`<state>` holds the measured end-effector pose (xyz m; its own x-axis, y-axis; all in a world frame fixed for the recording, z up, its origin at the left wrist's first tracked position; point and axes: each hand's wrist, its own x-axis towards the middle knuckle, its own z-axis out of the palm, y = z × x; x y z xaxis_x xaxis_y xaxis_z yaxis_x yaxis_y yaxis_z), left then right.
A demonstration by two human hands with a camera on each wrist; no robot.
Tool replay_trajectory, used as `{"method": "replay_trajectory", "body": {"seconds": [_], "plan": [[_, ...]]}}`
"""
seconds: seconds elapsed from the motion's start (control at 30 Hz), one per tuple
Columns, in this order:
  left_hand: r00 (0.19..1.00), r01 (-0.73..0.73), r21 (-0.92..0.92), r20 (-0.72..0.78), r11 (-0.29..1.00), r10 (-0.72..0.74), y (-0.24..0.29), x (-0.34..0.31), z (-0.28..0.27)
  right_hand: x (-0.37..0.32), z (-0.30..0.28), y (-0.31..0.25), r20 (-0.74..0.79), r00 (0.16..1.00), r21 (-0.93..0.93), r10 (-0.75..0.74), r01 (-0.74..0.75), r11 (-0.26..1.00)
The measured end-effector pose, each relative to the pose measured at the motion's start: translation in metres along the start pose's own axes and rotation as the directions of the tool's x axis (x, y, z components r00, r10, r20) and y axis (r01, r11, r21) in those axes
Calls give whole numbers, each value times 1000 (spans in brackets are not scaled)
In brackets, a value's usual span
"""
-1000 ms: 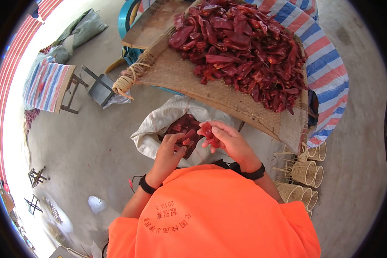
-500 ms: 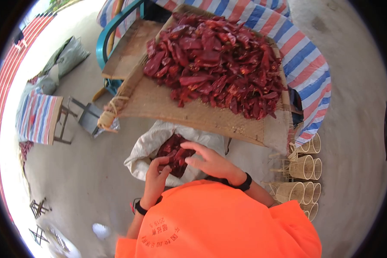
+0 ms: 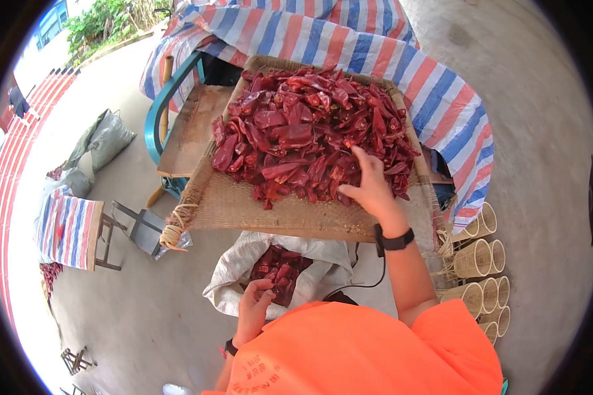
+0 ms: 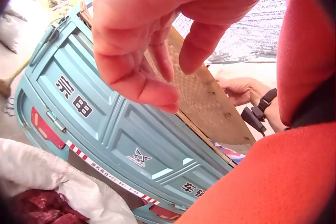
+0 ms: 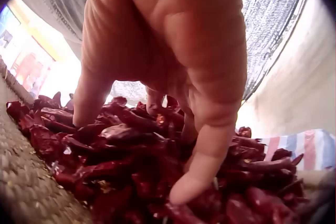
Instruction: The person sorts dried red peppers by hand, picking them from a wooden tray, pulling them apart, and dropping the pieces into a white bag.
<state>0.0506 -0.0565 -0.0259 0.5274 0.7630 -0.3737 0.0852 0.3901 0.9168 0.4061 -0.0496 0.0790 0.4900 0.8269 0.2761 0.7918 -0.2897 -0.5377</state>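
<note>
A heap of dried red chili peppers (image 3: 290, 141) lies on a woven tray (image 3: 244, 212). Over the heap's near right side is my right hand (image 3: 374, 187); the right wrist view shows its fingers (image 5: 202, 169) spread apart and pointing down among the peppers, fingertips at their surface. My left hand (image 3: 251, 313) hovers by the left rim of a white woven sack (image 3: 225, 282) that stands below the tray with more red peppers (image 3: 280, 271) inside. In the left wrist view the left fingers (image 4: 142, 85) bend loosely, nothing between them and the thumb.
Under the tray stands a teal vehicle bed (image 4: 84, 98). A striped tarp (image 3: 448, 99) hangs beyond it. Several wicker baskets (image 3: 473, 260) line the right. At left are a dark stool (image 3: 148, 232), a cloth-covered stand (image 3: 69, 230) and grey-green sacks (image 3: 109, 141).
My right hand first held a red pepper piece above the sack, then was over the sack without it showing, and has moved up and forward to the heap. The left hand stays beside the sack.
</note>
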Motion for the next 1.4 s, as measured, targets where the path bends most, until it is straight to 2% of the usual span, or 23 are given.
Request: {"method": "replay_trajectory", "body": {"seconds": [0.03, 0.1, 0.2, 0.3, 0.33, 0.43, 0.47, 0.57, 0.6, 0.63, 0.7, 0.8, 0.9, 0.93, 1.0, 1.1, 1.13, 1.23, 1.27, 1.33, 1.37, 1.4], "plan": [[1000, 11, -20, 4, 1000, -10, 2, 0, 1, 3, 4, -12, 35, 998, -23, 53, -52, 998], [1000, -1, -24, 17, 1000, 2, 4, 1, 3, 7, 13, -35, 94, 986, -256, 138, -110, 960], [999, -32, -48, 41, 998, 34, 4, 3, 4, 16, 25, -34, 36, 997, -292, 70, -56, 955], [998, -30, -66, 45, 997, 33, 2, 2, 3, 25, 20, -13, 84, 996, -284, 29, -4, 959], [999, -27, -64, 40, 998, 30, 1, 2, 1, 21, 17, -16, 32, 999, -295, -1, 10, 956], [999, -28, -63, 27, 998, 29, 1, 2, -1, 19, 9, 3, 22, 1000, -62, 10, -8, 998], [999, -25, -60, 23, 998, 27, 3, 1, -3, 18, 5, 8, -68, 996, 12, -54, 55, 998], [999, -47, -37, 8, 998, 48, 9, 1, -9, 17, -17, 10, -144, 989, 131, -41, 60, 990], [998, -63, -41, 8, 997, 63, 9, 2, -11, 18, -23, 13, -78, 994, 336, 75, -45, 941], [997, -71, -34, 8, 997, 71, 10, 4, -12, 16, -33, 4, 46, 980, 582, 192, -182, 792], [996, -89, -17, 8, 996, 89, 12, 6, -14, 7, -51, -16, 69, 977, 811, 200, -172, 559], [997, -65, -5, 41, 998, 65, 25, 9, -11, 4, -48, 2, 127, 954, 811, 273, -258, 525], [993, -92, -32, 69, 995, 94, 43, 11, -2, -7, -47, 4, 125, 975, 958, 182, -167, 235], [991, -96, -64, 92, 993, 102, 48, 12, 0, -12, -46, 2, 167, 970, 970, 176, -194, 150], [983, -99, -129, 140, 987, 117, 56, 15, 4, -23, -47, -6, 246, 956, 969, 160, -246, -23], [964, -149, -186, 191, 971, 185, 71, 20, 13, -42, -34, -25, 376, 925, 916, 52, -363, -174], [962, -106, -174, 230, 979, 145, 81, 20, 14, -48, -26, -28, 404, 915, 893, -15, -398, -211], [930, -256, -240, 202, 936, 306, 91, 23, 24, -65, -5, -47, 515, 837, 741, -187, -544, -393], [930, -285, -242, 167, 928, 329, 95, 24, 26, -72, 5, -49, 534, 809, 648, -245, -577, -497], [920, -349, -245, 94, 905, 380, 104, 27, 29, -82, 25, -51, 594, 739, 507, -317, -650, -566], [914, -327, -300, 142, 896, 381, 107, 30, 29, -85, 31, -54, 618, 702, 433, -354, -680, -592], [904, -302, -356, 189, 885, 384, 108, 33, 29, -86, 34, -57, 665, 648, 402, -372, -730, -553]]}}
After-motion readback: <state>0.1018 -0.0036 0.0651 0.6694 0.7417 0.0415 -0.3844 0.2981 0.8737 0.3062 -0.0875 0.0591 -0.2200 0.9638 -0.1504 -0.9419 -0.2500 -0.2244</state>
